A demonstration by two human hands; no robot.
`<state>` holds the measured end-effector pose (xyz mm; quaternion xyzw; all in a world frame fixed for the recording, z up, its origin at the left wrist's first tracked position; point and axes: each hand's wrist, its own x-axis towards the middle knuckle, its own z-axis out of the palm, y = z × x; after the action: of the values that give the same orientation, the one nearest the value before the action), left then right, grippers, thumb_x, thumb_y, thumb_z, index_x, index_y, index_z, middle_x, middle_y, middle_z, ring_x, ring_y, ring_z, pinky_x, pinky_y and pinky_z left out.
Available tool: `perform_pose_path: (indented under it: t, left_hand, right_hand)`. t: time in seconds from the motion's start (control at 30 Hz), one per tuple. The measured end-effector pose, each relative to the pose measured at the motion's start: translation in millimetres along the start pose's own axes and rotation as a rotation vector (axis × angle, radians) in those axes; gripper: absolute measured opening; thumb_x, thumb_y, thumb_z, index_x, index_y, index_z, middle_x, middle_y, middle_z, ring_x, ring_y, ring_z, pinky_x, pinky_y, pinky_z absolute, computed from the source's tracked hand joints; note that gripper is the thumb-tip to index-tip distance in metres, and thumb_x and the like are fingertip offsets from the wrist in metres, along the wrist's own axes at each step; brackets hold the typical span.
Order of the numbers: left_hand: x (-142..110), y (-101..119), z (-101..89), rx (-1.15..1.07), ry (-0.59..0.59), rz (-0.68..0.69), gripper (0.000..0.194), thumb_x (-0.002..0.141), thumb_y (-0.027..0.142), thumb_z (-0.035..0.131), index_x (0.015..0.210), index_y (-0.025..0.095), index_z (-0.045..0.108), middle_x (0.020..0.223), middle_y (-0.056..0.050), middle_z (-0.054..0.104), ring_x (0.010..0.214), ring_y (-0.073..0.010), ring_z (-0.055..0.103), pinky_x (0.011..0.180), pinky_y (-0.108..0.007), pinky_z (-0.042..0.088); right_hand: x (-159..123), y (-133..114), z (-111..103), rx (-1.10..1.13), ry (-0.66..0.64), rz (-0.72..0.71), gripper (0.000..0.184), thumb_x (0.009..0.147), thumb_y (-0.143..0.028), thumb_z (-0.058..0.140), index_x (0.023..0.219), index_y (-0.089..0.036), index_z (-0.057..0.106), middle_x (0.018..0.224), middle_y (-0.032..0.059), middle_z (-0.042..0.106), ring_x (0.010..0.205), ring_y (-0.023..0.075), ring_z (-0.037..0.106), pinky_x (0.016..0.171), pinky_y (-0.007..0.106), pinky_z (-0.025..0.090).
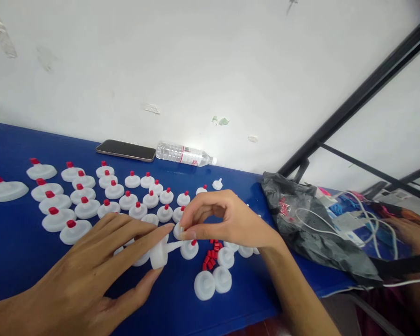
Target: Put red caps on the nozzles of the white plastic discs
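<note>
My left hand point(101, 266) grips a white nozzle cap point(158, 255) by its round base, thumb below and index finger above. The bare nozzle points right, towards my right hand point(227, 219). My right thumb and fingertips are pinched together close to the nozzle's tip; what they hold, if anything, is hidden. Under and right of the right hand lie a small heap of red tips point(212, 254) and several white nozzle caps without red tips point(205, 285). Many white nozzle caps with red tips point(58, 219) stand in rows to the left and behind my hands, partly covered by them.
A dark phone point(126, 150) and a clear plastic bottle point(184, 154) lie along the wall on the blue table point(7, 252). To the right sit a black plastic bag point(301, 224), white cables point(376, 228) and a black metal bar point(353, 79).
</note>
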<state>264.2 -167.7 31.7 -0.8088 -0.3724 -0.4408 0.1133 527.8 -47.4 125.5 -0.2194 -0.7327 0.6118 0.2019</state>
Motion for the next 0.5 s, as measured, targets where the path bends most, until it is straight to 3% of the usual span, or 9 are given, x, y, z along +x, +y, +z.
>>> perform_pose_path:
  t: [0.3,0.4,0.5]
  left_hand:
    - [-5.2,8.0,1.1,0.026,-0.001,-0.030,0.058,0.102,0.049,0.087,0.157,0.031,0.076,0.128,-0.008,0.085,0.120,-0.0322,0.081,0.113,-0.050,0.071]
    - [-4.6,9.3,-0.6,0.031,-0.012,-0.016,0.061,0.101,0.051,0.087,0.157,0.031,0.076,0.128,-0.009,0.084,0.120,-0.0330,0.080,0.112,-0.050,0.071]
    - [-0.8,10.2,-3.5,0.022,-0.022,-0.008,0.056,0.104,0.041,0.085,0.158,0.030,0.075,0.126,-0.008,0.083,0.119,-0.0317,0.080,0.111,-0.049,0.072]
  right_hand:
    - [-0.4,3.7,4.1,0.097,-0.005,0.003,0.035,0.078,-0.039,0.115,0.096,-0.023,0.089,0.096,0.0026,0.090,0.087,0.0193,0.086,0.083,0.031,0.072]
    - [1.7,5.5,6.4,0.162,-0.029,0.010,0.036,0.074,-0.035,0.117,0.094,-0.022,0.088,0.095,0.0019,0.089,0.089,0.0202,0.087,0.088,0.033,0.074]
    - [3.7,10.3,5.3,0.244,-0.109,0.029,0.037,0.073,-0.028,0.117,0.098,-0.022,0.089,0.096,0.0005,0.088,0.089,0.0181,0.087,0.090,0.030,0.073]
